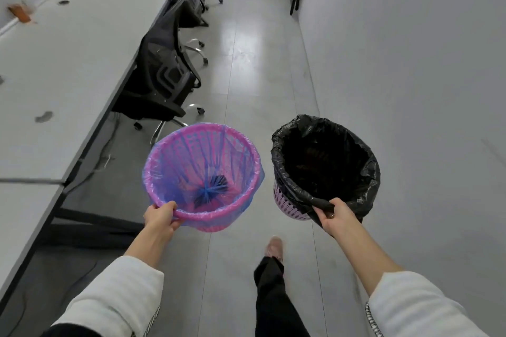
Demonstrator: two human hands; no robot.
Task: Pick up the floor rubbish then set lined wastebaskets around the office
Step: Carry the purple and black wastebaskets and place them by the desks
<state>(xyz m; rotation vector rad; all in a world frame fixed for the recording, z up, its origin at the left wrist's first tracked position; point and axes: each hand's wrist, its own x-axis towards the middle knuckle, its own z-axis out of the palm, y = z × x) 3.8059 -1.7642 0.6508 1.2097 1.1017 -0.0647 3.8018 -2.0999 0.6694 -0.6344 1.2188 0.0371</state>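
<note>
I carry two lined wastebaskets above the floor. My left hand (161,217) grips the near rim of a pink perforated basket (232,142) lined with a clear blue bag; something dark lies at its bottom. My right hand (332,216) grips the near rim of a purple basket (284,204) lined with a black bag (364,172) that folds over its rim. The two baskets hang side by side, a small gap between them, both openings facing up toward me.
A long grey desk (68,63) runs along the left with black office chairs (164,74) tucked beside it. A white wall (410,63) bounds the right side. A tiled aisle (260,63) leads ahead between them. My foot (274,246) steps forward below the baskets.
</note>
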